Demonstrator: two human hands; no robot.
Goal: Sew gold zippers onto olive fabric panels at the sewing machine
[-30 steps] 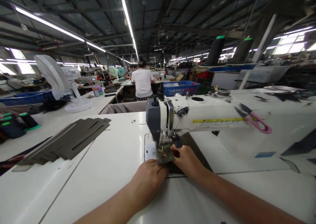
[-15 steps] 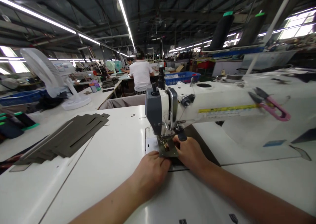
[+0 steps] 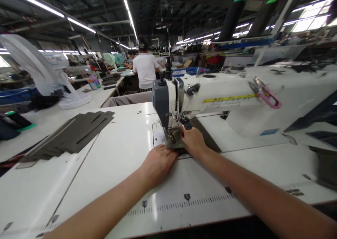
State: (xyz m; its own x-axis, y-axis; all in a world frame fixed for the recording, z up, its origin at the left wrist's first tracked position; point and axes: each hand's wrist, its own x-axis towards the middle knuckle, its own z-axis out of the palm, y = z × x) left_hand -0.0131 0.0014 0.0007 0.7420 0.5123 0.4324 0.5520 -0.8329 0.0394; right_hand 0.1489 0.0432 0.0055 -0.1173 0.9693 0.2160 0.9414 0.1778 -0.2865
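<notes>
The right hand (image 3: 193, 140) is half-curled, its fingertips (image 3: 182, 129) on a dark grey stiff fabric piece (image 3: 176, 144) right beside the presser foot (image 3: 171, 135); from this view I cannot tell whether it pinches the piece or only presses on it. The left hand (image 3: 158, 164) lies relaxed and unclenched, with its fingers reaching to the near edge of the same piece, pressing rather than gripping. The piece sits under the presser foot, beside a white slide plate (image 3: 159, 138), and its far end runs off to the right along the white tabletop (image 3: 110, 182). Above it stands the head of an industrial sewing machine (image 3: 162, 102), with pink thread snips (image 3: 267, 97) resting on its arm. To the left lies a stack of slotted grey strips (image 3: 79, 133). Farther off, a co-worker (image 3: 145, 70) in a white T-shirt faces away, near a blue plastic crate (image 3: 189, 71).
</notes>
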